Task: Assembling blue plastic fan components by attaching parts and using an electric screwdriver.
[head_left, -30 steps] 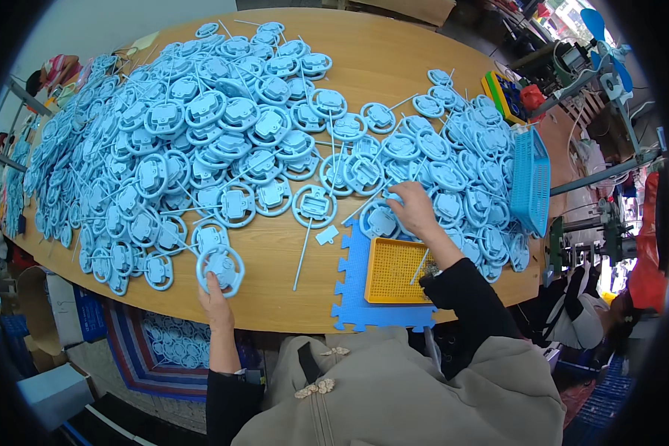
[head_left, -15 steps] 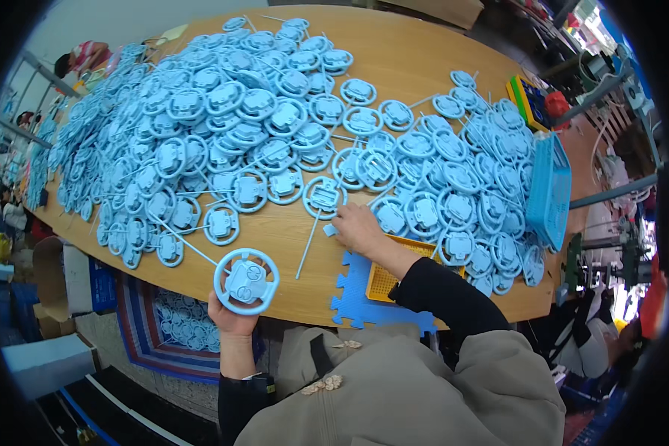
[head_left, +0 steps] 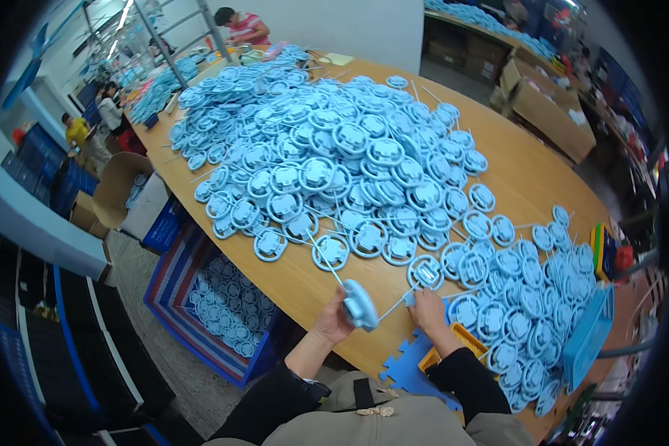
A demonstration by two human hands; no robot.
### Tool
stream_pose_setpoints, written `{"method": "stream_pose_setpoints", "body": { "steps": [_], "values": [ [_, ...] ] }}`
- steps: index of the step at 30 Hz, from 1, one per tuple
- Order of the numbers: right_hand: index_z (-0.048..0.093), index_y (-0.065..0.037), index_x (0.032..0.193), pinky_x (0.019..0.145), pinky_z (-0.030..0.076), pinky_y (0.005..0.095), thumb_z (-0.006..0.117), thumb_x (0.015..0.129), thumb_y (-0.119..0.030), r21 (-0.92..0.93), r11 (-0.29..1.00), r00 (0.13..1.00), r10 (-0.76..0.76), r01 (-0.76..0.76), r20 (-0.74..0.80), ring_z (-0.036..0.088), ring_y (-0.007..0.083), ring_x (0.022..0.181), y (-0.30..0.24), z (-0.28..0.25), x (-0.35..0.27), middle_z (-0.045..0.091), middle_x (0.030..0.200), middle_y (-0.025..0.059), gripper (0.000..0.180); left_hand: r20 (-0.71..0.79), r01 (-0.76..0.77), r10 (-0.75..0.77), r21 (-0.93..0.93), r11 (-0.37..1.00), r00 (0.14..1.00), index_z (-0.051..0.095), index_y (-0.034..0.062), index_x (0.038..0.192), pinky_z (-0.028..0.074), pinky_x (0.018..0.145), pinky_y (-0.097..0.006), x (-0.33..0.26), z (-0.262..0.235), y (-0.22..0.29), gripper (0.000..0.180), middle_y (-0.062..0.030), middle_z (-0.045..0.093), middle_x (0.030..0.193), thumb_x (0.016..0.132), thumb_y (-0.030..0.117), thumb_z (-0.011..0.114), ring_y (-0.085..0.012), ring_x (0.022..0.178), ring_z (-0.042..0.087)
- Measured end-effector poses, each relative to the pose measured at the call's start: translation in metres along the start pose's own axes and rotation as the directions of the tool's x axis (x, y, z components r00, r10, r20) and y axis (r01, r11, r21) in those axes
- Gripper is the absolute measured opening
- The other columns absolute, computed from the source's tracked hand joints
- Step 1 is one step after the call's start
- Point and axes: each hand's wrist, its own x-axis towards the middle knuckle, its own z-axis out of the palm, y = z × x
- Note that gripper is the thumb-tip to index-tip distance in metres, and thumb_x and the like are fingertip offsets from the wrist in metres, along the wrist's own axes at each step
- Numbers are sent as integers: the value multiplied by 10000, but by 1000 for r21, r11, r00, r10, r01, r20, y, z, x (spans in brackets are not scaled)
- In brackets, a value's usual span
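Since the earlier frame the left hand [head_left: 333,321] has lifted its blue round plastic part [head_left: 360,305] off the bench [head_left: 543,178] edge and turned it edge-on at lower centre; the right hand [head_left: 428,303] has come in from the pile to meet it. Head view: left grip clenched around the part, right grip pinching a thin white stick [head_left: 391,308] that runs to it, so the fitting looks mid-step. Progress reads early: a huge heap of blue parts [head_left: 327,149] fills the upper centre, with a smaller spread [head_left: 528,312] at lower right. Yellow tray [head_left: 453,343] on a blue foam mat [head_left: 405,368] sits under the right wrist, contents not visible.
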Motion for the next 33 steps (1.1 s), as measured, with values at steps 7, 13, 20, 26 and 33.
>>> {"method": "stream_pose_setpoints", "body": {
  "steps": [7,13,20,26,33],
  "values": [
    [607,-31,953,686,492,371,728,704,-121,679,720,988,141,-141,55,601,291,792,-41,-72,-1,585,903,134,291,-256,44,143,607,793,956,574,63,1077,537,696,-289,17,19,34,305,-28,637,907,910,315,612,-125,797,631],
    [617,-73,985,718,493,369,705,738,-126,501,771,907,-413,394,-78,594,306,836,-92,-112,22,586,949,124,267,-90,68,2,773,631,996,506,43,1193,514,751,-279,37,36,49,430,-52,610,1025,849,222,693,-126,906,598],
    [610,-57,1058,684,510,342,723,757,-118,451,727,849,-370,518,-377,624,257,828,-90,-109,37,605,976,110,327,31,-17,-11,783,622,999,404,58,1309,487,860,-308,28,36,44,624,-74,558,1164,785,135,735,-154,1047,554],
    [528,4,1157,712,511,261,677,850,-108,916,-176,933,-58,-360,355,614,130,817,-79,-60,28,631,985,69,359,20,-46,44,690,723,999,400,51,1307,488,865,-311,25,36,33,637,-88,556,1170,781,159,743,-173,1051,558],
    [510,13,1194,714,480,254,640,879,-134,944,47,944,-47,-326,328,581,95,850,-77,-37,22,617,983,34,371,-10,-81,201,896,436,979,443,49,1222,527,770,-318,22,3,12,634,-101,593,1076,701,157,786,-165,970,595]
  ]
}}
